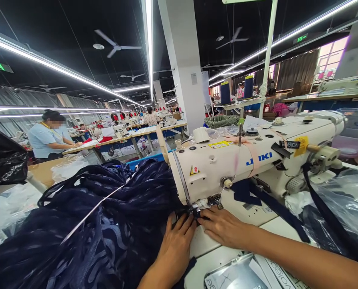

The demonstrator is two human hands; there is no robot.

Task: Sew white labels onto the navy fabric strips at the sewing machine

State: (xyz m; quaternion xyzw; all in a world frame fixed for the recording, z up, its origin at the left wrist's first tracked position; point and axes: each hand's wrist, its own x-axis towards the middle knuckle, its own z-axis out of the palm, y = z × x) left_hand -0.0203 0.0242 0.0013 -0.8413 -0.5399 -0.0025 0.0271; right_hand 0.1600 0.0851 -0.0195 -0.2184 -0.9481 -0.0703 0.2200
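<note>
A white sewing machine [221, 156] marked JUKI stands in front of me, its head on the left end above the bed. Just below that head, my left hand [177, 237] presses its bent fingers onto navy fabric [196, 214]. From the right, my right hand [223, 228] grips the same cloth with curled fingers, close to my left fingertips. The needle and the fabric's edge are hidden behind the machine parts and my fingers. A large heap of navy cloth [106, 224] with a light wavy pattern lies left of the machine, a pale cord across it.
Printed plastic packets [235, 277] lie at the table's front edge. Clear plastic bags [347, 196] and a navy strip [281, 212] are on the right. Thread cones [225, 93] stand behind the machine. A co-worker [48, 134] stands at another table on the left.
</note>
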